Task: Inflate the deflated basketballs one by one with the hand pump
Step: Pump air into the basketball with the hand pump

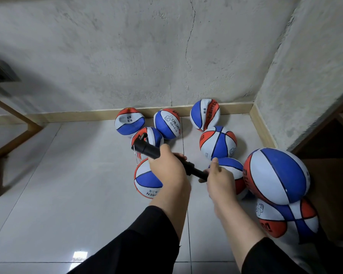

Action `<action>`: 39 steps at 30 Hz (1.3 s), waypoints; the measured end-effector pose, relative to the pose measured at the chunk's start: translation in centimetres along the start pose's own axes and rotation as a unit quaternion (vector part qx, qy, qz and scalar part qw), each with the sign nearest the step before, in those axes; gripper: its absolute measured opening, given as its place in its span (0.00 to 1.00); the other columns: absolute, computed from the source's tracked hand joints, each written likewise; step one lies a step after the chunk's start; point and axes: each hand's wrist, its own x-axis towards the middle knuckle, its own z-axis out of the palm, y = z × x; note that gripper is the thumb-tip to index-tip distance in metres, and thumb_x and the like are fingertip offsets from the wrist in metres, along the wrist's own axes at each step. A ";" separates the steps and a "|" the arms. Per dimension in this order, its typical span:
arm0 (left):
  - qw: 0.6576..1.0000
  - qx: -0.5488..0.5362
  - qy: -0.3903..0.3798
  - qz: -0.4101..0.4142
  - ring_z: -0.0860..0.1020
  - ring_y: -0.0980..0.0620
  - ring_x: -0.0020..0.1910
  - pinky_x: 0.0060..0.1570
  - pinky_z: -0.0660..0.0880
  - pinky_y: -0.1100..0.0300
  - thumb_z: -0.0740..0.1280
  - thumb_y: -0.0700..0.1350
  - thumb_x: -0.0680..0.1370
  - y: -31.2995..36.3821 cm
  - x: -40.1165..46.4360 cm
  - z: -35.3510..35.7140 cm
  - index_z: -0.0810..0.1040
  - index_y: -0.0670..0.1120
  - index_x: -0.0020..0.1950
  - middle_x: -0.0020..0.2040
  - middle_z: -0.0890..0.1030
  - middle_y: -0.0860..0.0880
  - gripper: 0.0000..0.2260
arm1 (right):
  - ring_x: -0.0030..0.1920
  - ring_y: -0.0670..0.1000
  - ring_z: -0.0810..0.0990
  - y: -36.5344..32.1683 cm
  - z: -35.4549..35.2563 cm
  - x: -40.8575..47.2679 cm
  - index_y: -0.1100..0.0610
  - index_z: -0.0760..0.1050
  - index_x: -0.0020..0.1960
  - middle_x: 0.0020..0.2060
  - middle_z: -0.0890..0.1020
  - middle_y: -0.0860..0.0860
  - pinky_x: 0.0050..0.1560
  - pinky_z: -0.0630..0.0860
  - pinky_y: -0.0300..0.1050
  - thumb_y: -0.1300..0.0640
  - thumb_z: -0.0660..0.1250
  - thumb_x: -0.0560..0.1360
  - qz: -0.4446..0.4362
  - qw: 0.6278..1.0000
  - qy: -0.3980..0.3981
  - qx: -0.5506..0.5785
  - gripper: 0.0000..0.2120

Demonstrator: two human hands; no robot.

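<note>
Nearest me, 2 black sleeves led out to my hands. My left hand had its grip wrapped around the barrel of the hand pump; my right hand gripped its handle. The pump hung in the air, its nozzle end apparently in no ball. At my right, the stacked ball looked full, so I judged some done. Farther off, the dented ball by the wall clearly needed air.

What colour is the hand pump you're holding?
Black all over, barrel and handle. The pump shows best in the head view, gripped by the left hand and right hand.
</note>
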 end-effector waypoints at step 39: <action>0.996 0.058 -0.055 -0.029 0.76 0.50 0.26 0.29 0.76 0.57 0.62 0.44 0.79 -0.9 1.2 -0.3 0.73 0.41 0.53 0.32 0.79 0.44 0.07 | 0.39 0.57 0.77 -1.7 2.2 -0.7 0.55 0.77 0.43 0.36 0.79 0.56 0.42 0.74 0.52 0.40 0.52 0.85 -0.013 0.997 -0.074 0.032 0.25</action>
